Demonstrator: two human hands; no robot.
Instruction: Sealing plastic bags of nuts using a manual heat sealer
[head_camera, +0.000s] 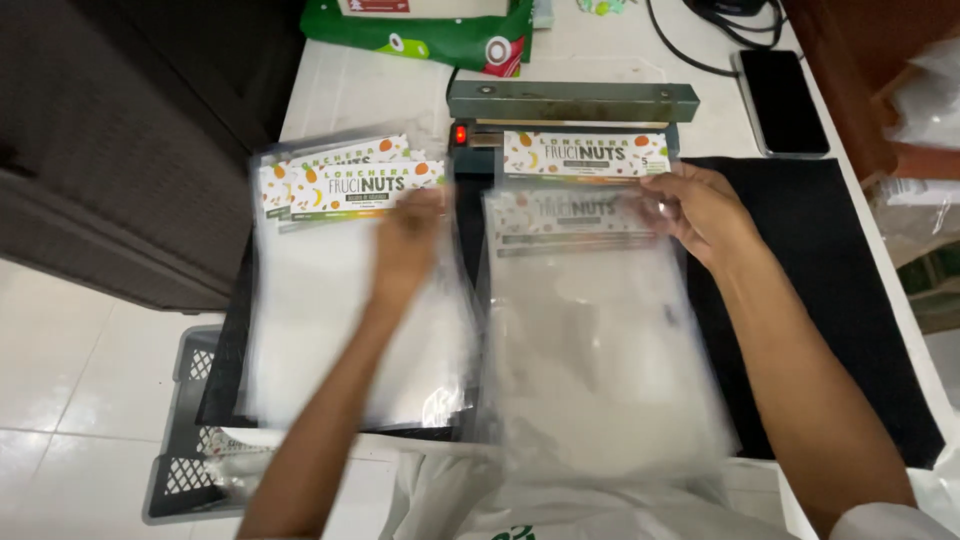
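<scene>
A stack of clear plastic bags (330, 310) with white printed fruit-pattern headers lies on the left of a black mat (830, 260). My left hand (410, 240) rests flat on top of that stack, fingers spread over the headers. My right hand (700, 210) holds the upper right edge of another clear plastic bag (600, 340), blurred by motion, in front of a green heat sealer (570, 100). A printed header card (585, 153) lies under the sealer's jaw, beside a glowing red light (461, 134).
A black phone (783, 98) lies at the table's back right beside dark cables (700, 30). A green and red package (420, 35) sits at the back. A grey plastic crate (185, 460) stands on the tiled floor at the left. A dark sofa (130, 130) fills the left.
</scene>
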